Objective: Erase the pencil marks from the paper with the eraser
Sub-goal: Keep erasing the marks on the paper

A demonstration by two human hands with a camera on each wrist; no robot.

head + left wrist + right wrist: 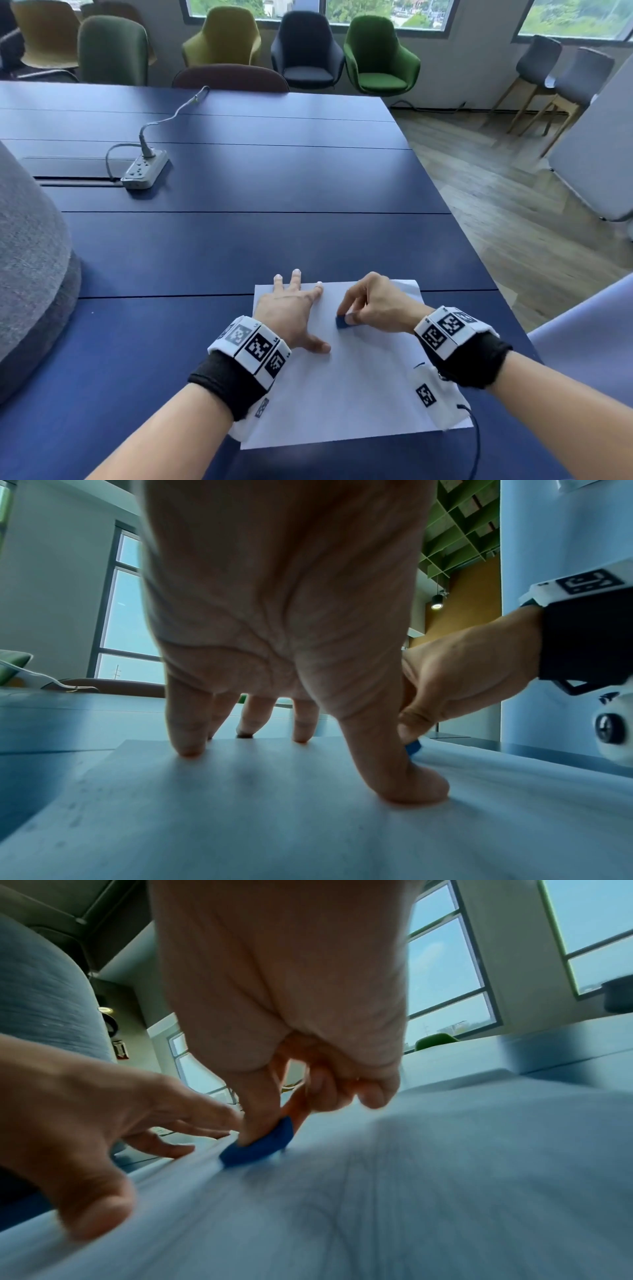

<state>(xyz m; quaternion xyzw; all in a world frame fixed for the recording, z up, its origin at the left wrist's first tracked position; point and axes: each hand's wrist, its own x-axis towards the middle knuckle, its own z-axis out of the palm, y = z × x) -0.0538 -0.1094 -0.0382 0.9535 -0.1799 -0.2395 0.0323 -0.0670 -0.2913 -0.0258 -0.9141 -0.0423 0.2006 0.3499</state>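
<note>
While our forearms fill the near edge of the head view, the paper point(356, 387) lies flat on the blue table point(212, 246), its near corners partly covered by our wrist bands. Our left hand point(291, 313) presses on its left part with spread, straight fingers, its grip wide and holding nothing. Just beside it, our right hand point(371, 303) pinches the blue eraser point(342, 322) against the sheet; thumb and fingers hide most of it. We cannot make out pencil marks; the right wrist view is blurred. Farther off sits a power strip point(144, 169).
</note>
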